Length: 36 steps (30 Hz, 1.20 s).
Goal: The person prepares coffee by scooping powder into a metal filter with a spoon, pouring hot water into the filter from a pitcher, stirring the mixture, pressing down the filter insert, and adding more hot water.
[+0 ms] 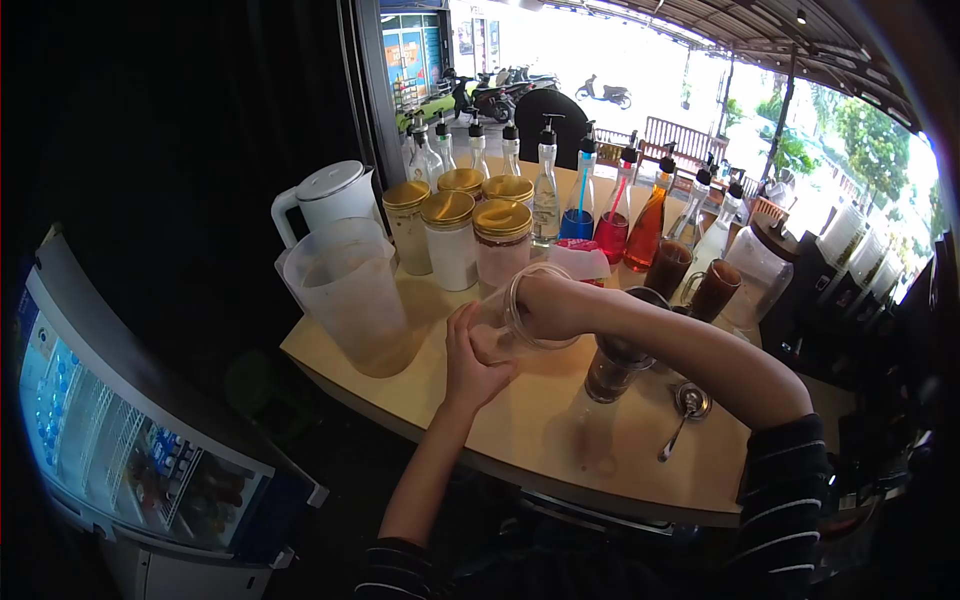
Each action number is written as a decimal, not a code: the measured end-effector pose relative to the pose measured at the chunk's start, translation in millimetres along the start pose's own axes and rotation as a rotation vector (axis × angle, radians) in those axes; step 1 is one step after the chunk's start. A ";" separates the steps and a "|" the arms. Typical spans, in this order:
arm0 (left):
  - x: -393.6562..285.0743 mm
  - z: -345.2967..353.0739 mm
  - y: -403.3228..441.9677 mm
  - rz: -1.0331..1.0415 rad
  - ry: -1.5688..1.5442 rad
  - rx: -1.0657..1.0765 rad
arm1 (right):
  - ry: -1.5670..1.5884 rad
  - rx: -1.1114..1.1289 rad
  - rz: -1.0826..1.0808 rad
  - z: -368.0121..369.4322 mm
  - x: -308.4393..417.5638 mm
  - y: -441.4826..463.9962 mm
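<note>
My left hand point(474, 362) is wrapped round the lower part of a clear, wide-mouthed jar point(497, 322), held tilted above the table with its opening to the right. Into that mouth reaches my right hand point(553, 306); its fingers are hidden, so what they hold does not show. Under my right forearm stands a clear glass point(612, 380) with dark contents. A spoon point(677, 438) leans on a small metal dish point(693, 398) to its right. Behind the jar are several gold-lidded jars point(447, 245) and a red and white packet point(580, 260).
A large translucent pitcher point(340, 290) and a white kettle point(335, 197) stand left on the wooden table point(540, 430). Pump bottles point(612, 205) line the back. Mugs with brown contents point(715, 290) and a brown-lidded jar point(757, 270) are right. A lit fridge point(140, 430) is lower left.
</note>
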<state>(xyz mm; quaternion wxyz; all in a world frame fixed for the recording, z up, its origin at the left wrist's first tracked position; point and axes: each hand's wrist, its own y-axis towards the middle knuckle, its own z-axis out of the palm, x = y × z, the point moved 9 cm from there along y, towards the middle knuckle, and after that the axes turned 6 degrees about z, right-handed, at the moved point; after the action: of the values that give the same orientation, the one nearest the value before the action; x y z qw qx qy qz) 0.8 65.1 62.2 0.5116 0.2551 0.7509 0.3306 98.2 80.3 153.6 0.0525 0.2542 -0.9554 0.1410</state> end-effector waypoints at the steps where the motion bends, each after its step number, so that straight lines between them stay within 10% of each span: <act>1: 1.1 -0.8 -0.4 -0.011 -0.001 -0.005 | 0.023 -0.083 -0.072 -5.3 3.0 -0.9; 36: 14.6 6.2 -6.1 -0.193 -0.133 0.011 | 0.544 -0.604 -0.037 -63.3 -97.4 -173.7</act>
<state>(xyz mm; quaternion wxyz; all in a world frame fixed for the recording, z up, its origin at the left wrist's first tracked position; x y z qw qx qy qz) 1.2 73.1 47.2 0.5883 0.2056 0.7383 0.2580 271.2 0.6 239.4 0.3784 0.1981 -0.9002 -0.0849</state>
